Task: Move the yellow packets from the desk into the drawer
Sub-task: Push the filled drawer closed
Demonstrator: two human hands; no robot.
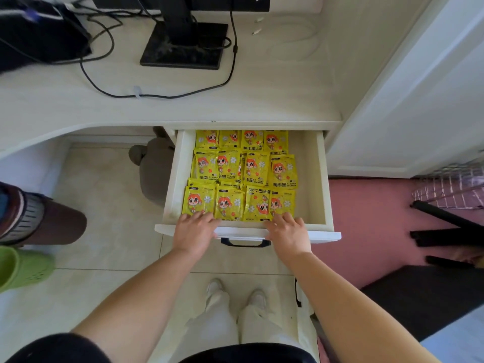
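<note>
Pale desk (262, 82), tiled floor (104, 205); hands (195, 231) (288, 233) seemingly touch packets (241, 176)

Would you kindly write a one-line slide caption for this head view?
Left hand and right hand rest on the front row of yellow packets in the open drawer under the desk.

Both arms extended forward; left hand (195, 230), right hand (288, 231) palms down, fingers straight.
</note>
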